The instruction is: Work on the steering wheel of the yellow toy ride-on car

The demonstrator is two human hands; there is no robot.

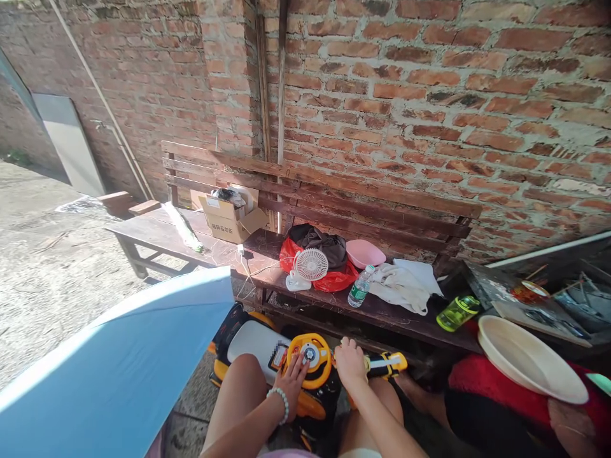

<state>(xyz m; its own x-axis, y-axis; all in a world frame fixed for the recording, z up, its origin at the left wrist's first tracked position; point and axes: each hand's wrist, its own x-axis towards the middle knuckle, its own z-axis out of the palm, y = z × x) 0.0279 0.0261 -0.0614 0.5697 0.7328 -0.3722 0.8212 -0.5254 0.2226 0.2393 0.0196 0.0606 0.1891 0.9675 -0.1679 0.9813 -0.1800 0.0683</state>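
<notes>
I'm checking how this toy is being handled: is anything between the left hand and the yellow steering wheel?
Nothing visible stands between them. The left hand lies directly against the lower left of the yellow steering wheel, with no object in the gap. The right hand is on the wheel's other side.

Toy steering wheel [309, 360] between hands: yellow rim, blue-white hub. Ride-on toy body [251, 346] past left hand [292, 381]: white, orange-black trim. Toy handle [386, 364] right of right hand [351, 362]: yellow-black.
</notes>
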